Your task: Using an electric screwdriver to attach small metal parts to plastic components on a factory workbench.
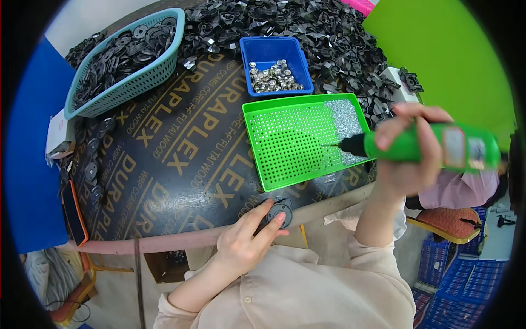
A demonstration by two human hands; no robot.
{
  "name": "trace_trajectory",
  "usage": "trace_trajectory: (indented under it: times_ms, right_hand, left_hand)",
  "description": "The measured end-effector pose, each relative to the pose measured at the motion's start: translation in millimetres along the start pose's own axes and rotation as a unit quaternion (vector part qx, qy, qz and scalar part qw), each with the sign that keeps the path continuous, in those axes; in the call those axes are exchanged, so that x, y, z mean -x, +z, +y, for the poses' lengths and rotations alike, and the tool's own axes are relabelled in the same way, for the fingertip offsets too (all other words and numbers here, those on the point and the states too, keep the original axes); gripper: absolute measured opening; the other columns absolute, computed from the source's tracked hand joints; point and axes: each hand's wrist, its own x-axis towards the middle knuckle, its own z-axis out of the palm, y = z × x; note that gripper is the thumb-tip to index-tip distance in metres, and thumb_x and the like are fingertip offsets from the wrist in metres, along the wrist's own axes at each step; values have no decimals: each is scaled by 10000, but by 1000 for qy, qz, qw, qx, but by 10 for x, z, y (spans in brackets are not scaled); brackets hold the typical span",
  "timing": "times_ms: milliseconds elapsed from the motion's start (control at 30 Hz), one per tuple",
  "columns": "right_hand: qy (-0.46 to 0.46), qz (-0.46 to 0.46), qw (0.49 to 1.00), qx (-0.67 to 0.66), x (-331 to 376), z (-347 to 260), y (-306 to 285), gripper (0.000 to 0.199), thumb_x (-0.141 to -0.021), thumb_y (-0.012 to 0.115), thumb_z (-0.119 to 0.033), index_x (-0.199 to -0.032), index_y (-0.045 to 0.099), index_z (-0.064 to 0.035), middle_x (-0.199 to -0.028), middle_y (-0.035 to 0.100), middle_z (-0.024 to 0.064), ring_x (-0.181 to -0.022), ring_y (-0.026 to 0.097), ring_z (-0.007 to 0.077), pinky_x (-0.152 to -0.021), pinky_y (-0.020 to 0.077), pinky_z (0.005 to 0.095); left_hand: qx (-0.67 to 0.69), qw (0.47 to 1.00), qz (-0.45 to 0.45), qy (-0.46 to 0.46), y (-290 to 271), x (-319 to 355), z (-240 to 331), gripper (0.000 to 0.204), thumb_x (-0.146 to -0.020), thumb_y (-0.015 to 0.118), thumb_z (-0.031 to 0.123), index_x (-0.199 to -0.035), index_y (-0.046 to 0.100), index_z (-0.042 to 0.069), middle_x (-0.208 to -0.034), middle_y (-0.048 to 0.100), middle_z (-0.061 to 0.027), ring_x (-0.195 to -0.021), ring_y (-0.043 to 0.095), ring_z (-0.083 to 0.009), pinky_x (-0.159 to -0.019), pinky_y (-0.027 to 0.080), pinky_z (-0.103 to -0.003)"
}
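At the table's near edge, the left hand [241, 244] pins a dark round disc [278, 211] flat under its fingertips. The right hand [408, 159] is clenched around a green driver [433, 147], held level above the table's right edge; its long axis runs left-right, black tip toward the green tray [285, 140]. The disc lies down-left of that tip, nearer the left hand. Beyond sit a blue bin [268, 50] and a teal basket [159, 68].
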Motion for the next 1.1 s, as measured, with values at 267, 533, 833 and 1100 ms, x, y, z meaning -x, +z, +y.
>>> trace_trajectory:
  times_ms: [267, 533, 833, 1100]
  right_hand:
    - [71, -166, 972, -152, 616, -407, 119, 286, -887, 547, 49, -1119, 382, 17, -1028, 606, 323, -681, 675, 305, -615, 598, 392]
    - [112, -181, 970, -120, 633, -426, 166, 310, -879, 549, 77, -1144, 402, 12, -1042, 615, 292, -700, 671, 272, -635, 582, 362]
    - [146, -170, 969, -107, 650, -423, 304, 246, -841, 622, 59, -1041, 500, -17, -841, 633, 157, -638, 630, 208, -648, 557, 375]
    - [38, -90, 982, -161, 396, -362, 110, 200, -903, 453, -84, -1067, 444, 29, -963, 600, 295, -477, 573, 245, -470, 513, 341]
  left_hand:
    - [-41, 999, 0, 13, 14, 19, -18, 404, -700, 832, 190, -1062, 695, 74, -1105, 662, -168, -822, 699, -222, -586, 565, -258]
    - [-41, 999, -1, 16, 30, -10, 15, 372, -713, 820, 193, -1043, 700, 71, -1106, 665, -166, -834, 703, -218, -598, 571, -256]
    - [-53, 998, 7, 23, 30, -29, 6, 342, -725, 818, 208, -1025, 710, 85, -1089, 680, -145, -812, 703, -189, -583, 555, -229]
    - [-50, 998, 29, 28, 77, -8, 3, 364, -713, 832, 209, -1037, 703, 105, -1063, 688, -148, -759, 704, -192, -555, 548, -232]
